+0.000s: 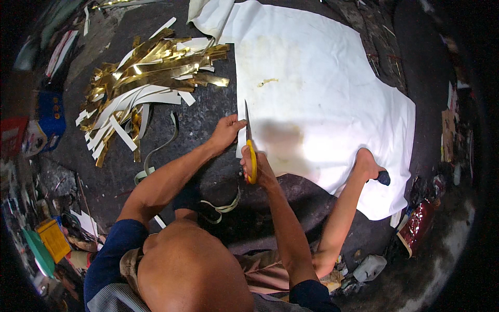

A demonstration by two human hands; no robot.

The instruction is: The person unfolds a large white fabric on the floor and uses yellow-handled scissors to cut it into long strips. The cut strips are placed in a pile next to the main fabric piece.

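A large white sheet (322,67) of flexible material covers the right half of the work surface, with a stained, shadowed patch near its middle. My left hand (226,132) is closed on a narrow white strip (241,138) along the sheet's left edge, fingers pinched together. In my right hand (263,169) are yellow-handled scissors (252,165), their blades pointing away from me along that strip. The blades lie between the strip and the rest of the sheet. Left of my hands is a loose pile of gold and white strips (140,78).
A bent leg (345,213) rests its foot on the sheet's near right part. Thin curled strips (223,209) lie close to my forearms. Along the left rim are a blue item (50,117) and an orange-yellow box (53,240); a shiny dark red piece (416,226) lies at right.
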